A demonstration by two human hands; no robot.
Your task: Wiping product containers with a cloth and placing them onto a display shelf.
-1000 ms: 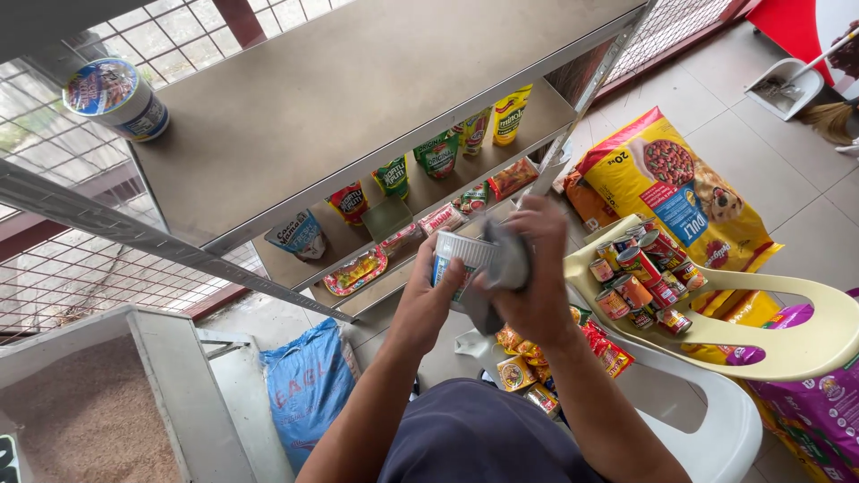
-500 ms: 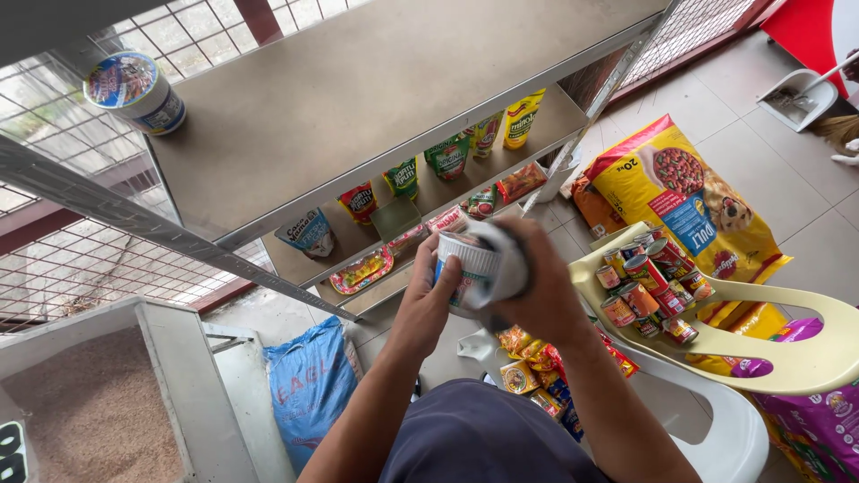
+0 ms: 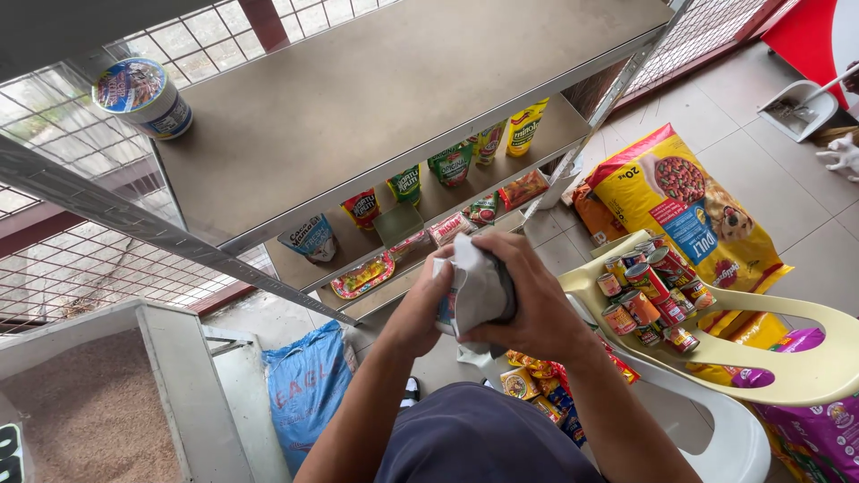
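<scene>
Both hands meet in front of my chest above a metal shelf unit. My left hand grips the left side of a small can with a blue and white label. My right hand presses a grey-white cloth around the can's right side and top, so most of the can is hidden. Just to the right, several red-labelled cans lie on the seat of a pale yellow plastic chair.
A round tub stands on the top shelf's far left. Lower shelves hold standing pouches and flat packets. A large yellow pet food bag and a purple bag lie on the tiled floor; a blue sack and a grain bin sit left.
The cloth has shifted around the can under my right hand, now covering more of it. My view has dropped slightly, so the shelf sits higher in the picture.
</scene>
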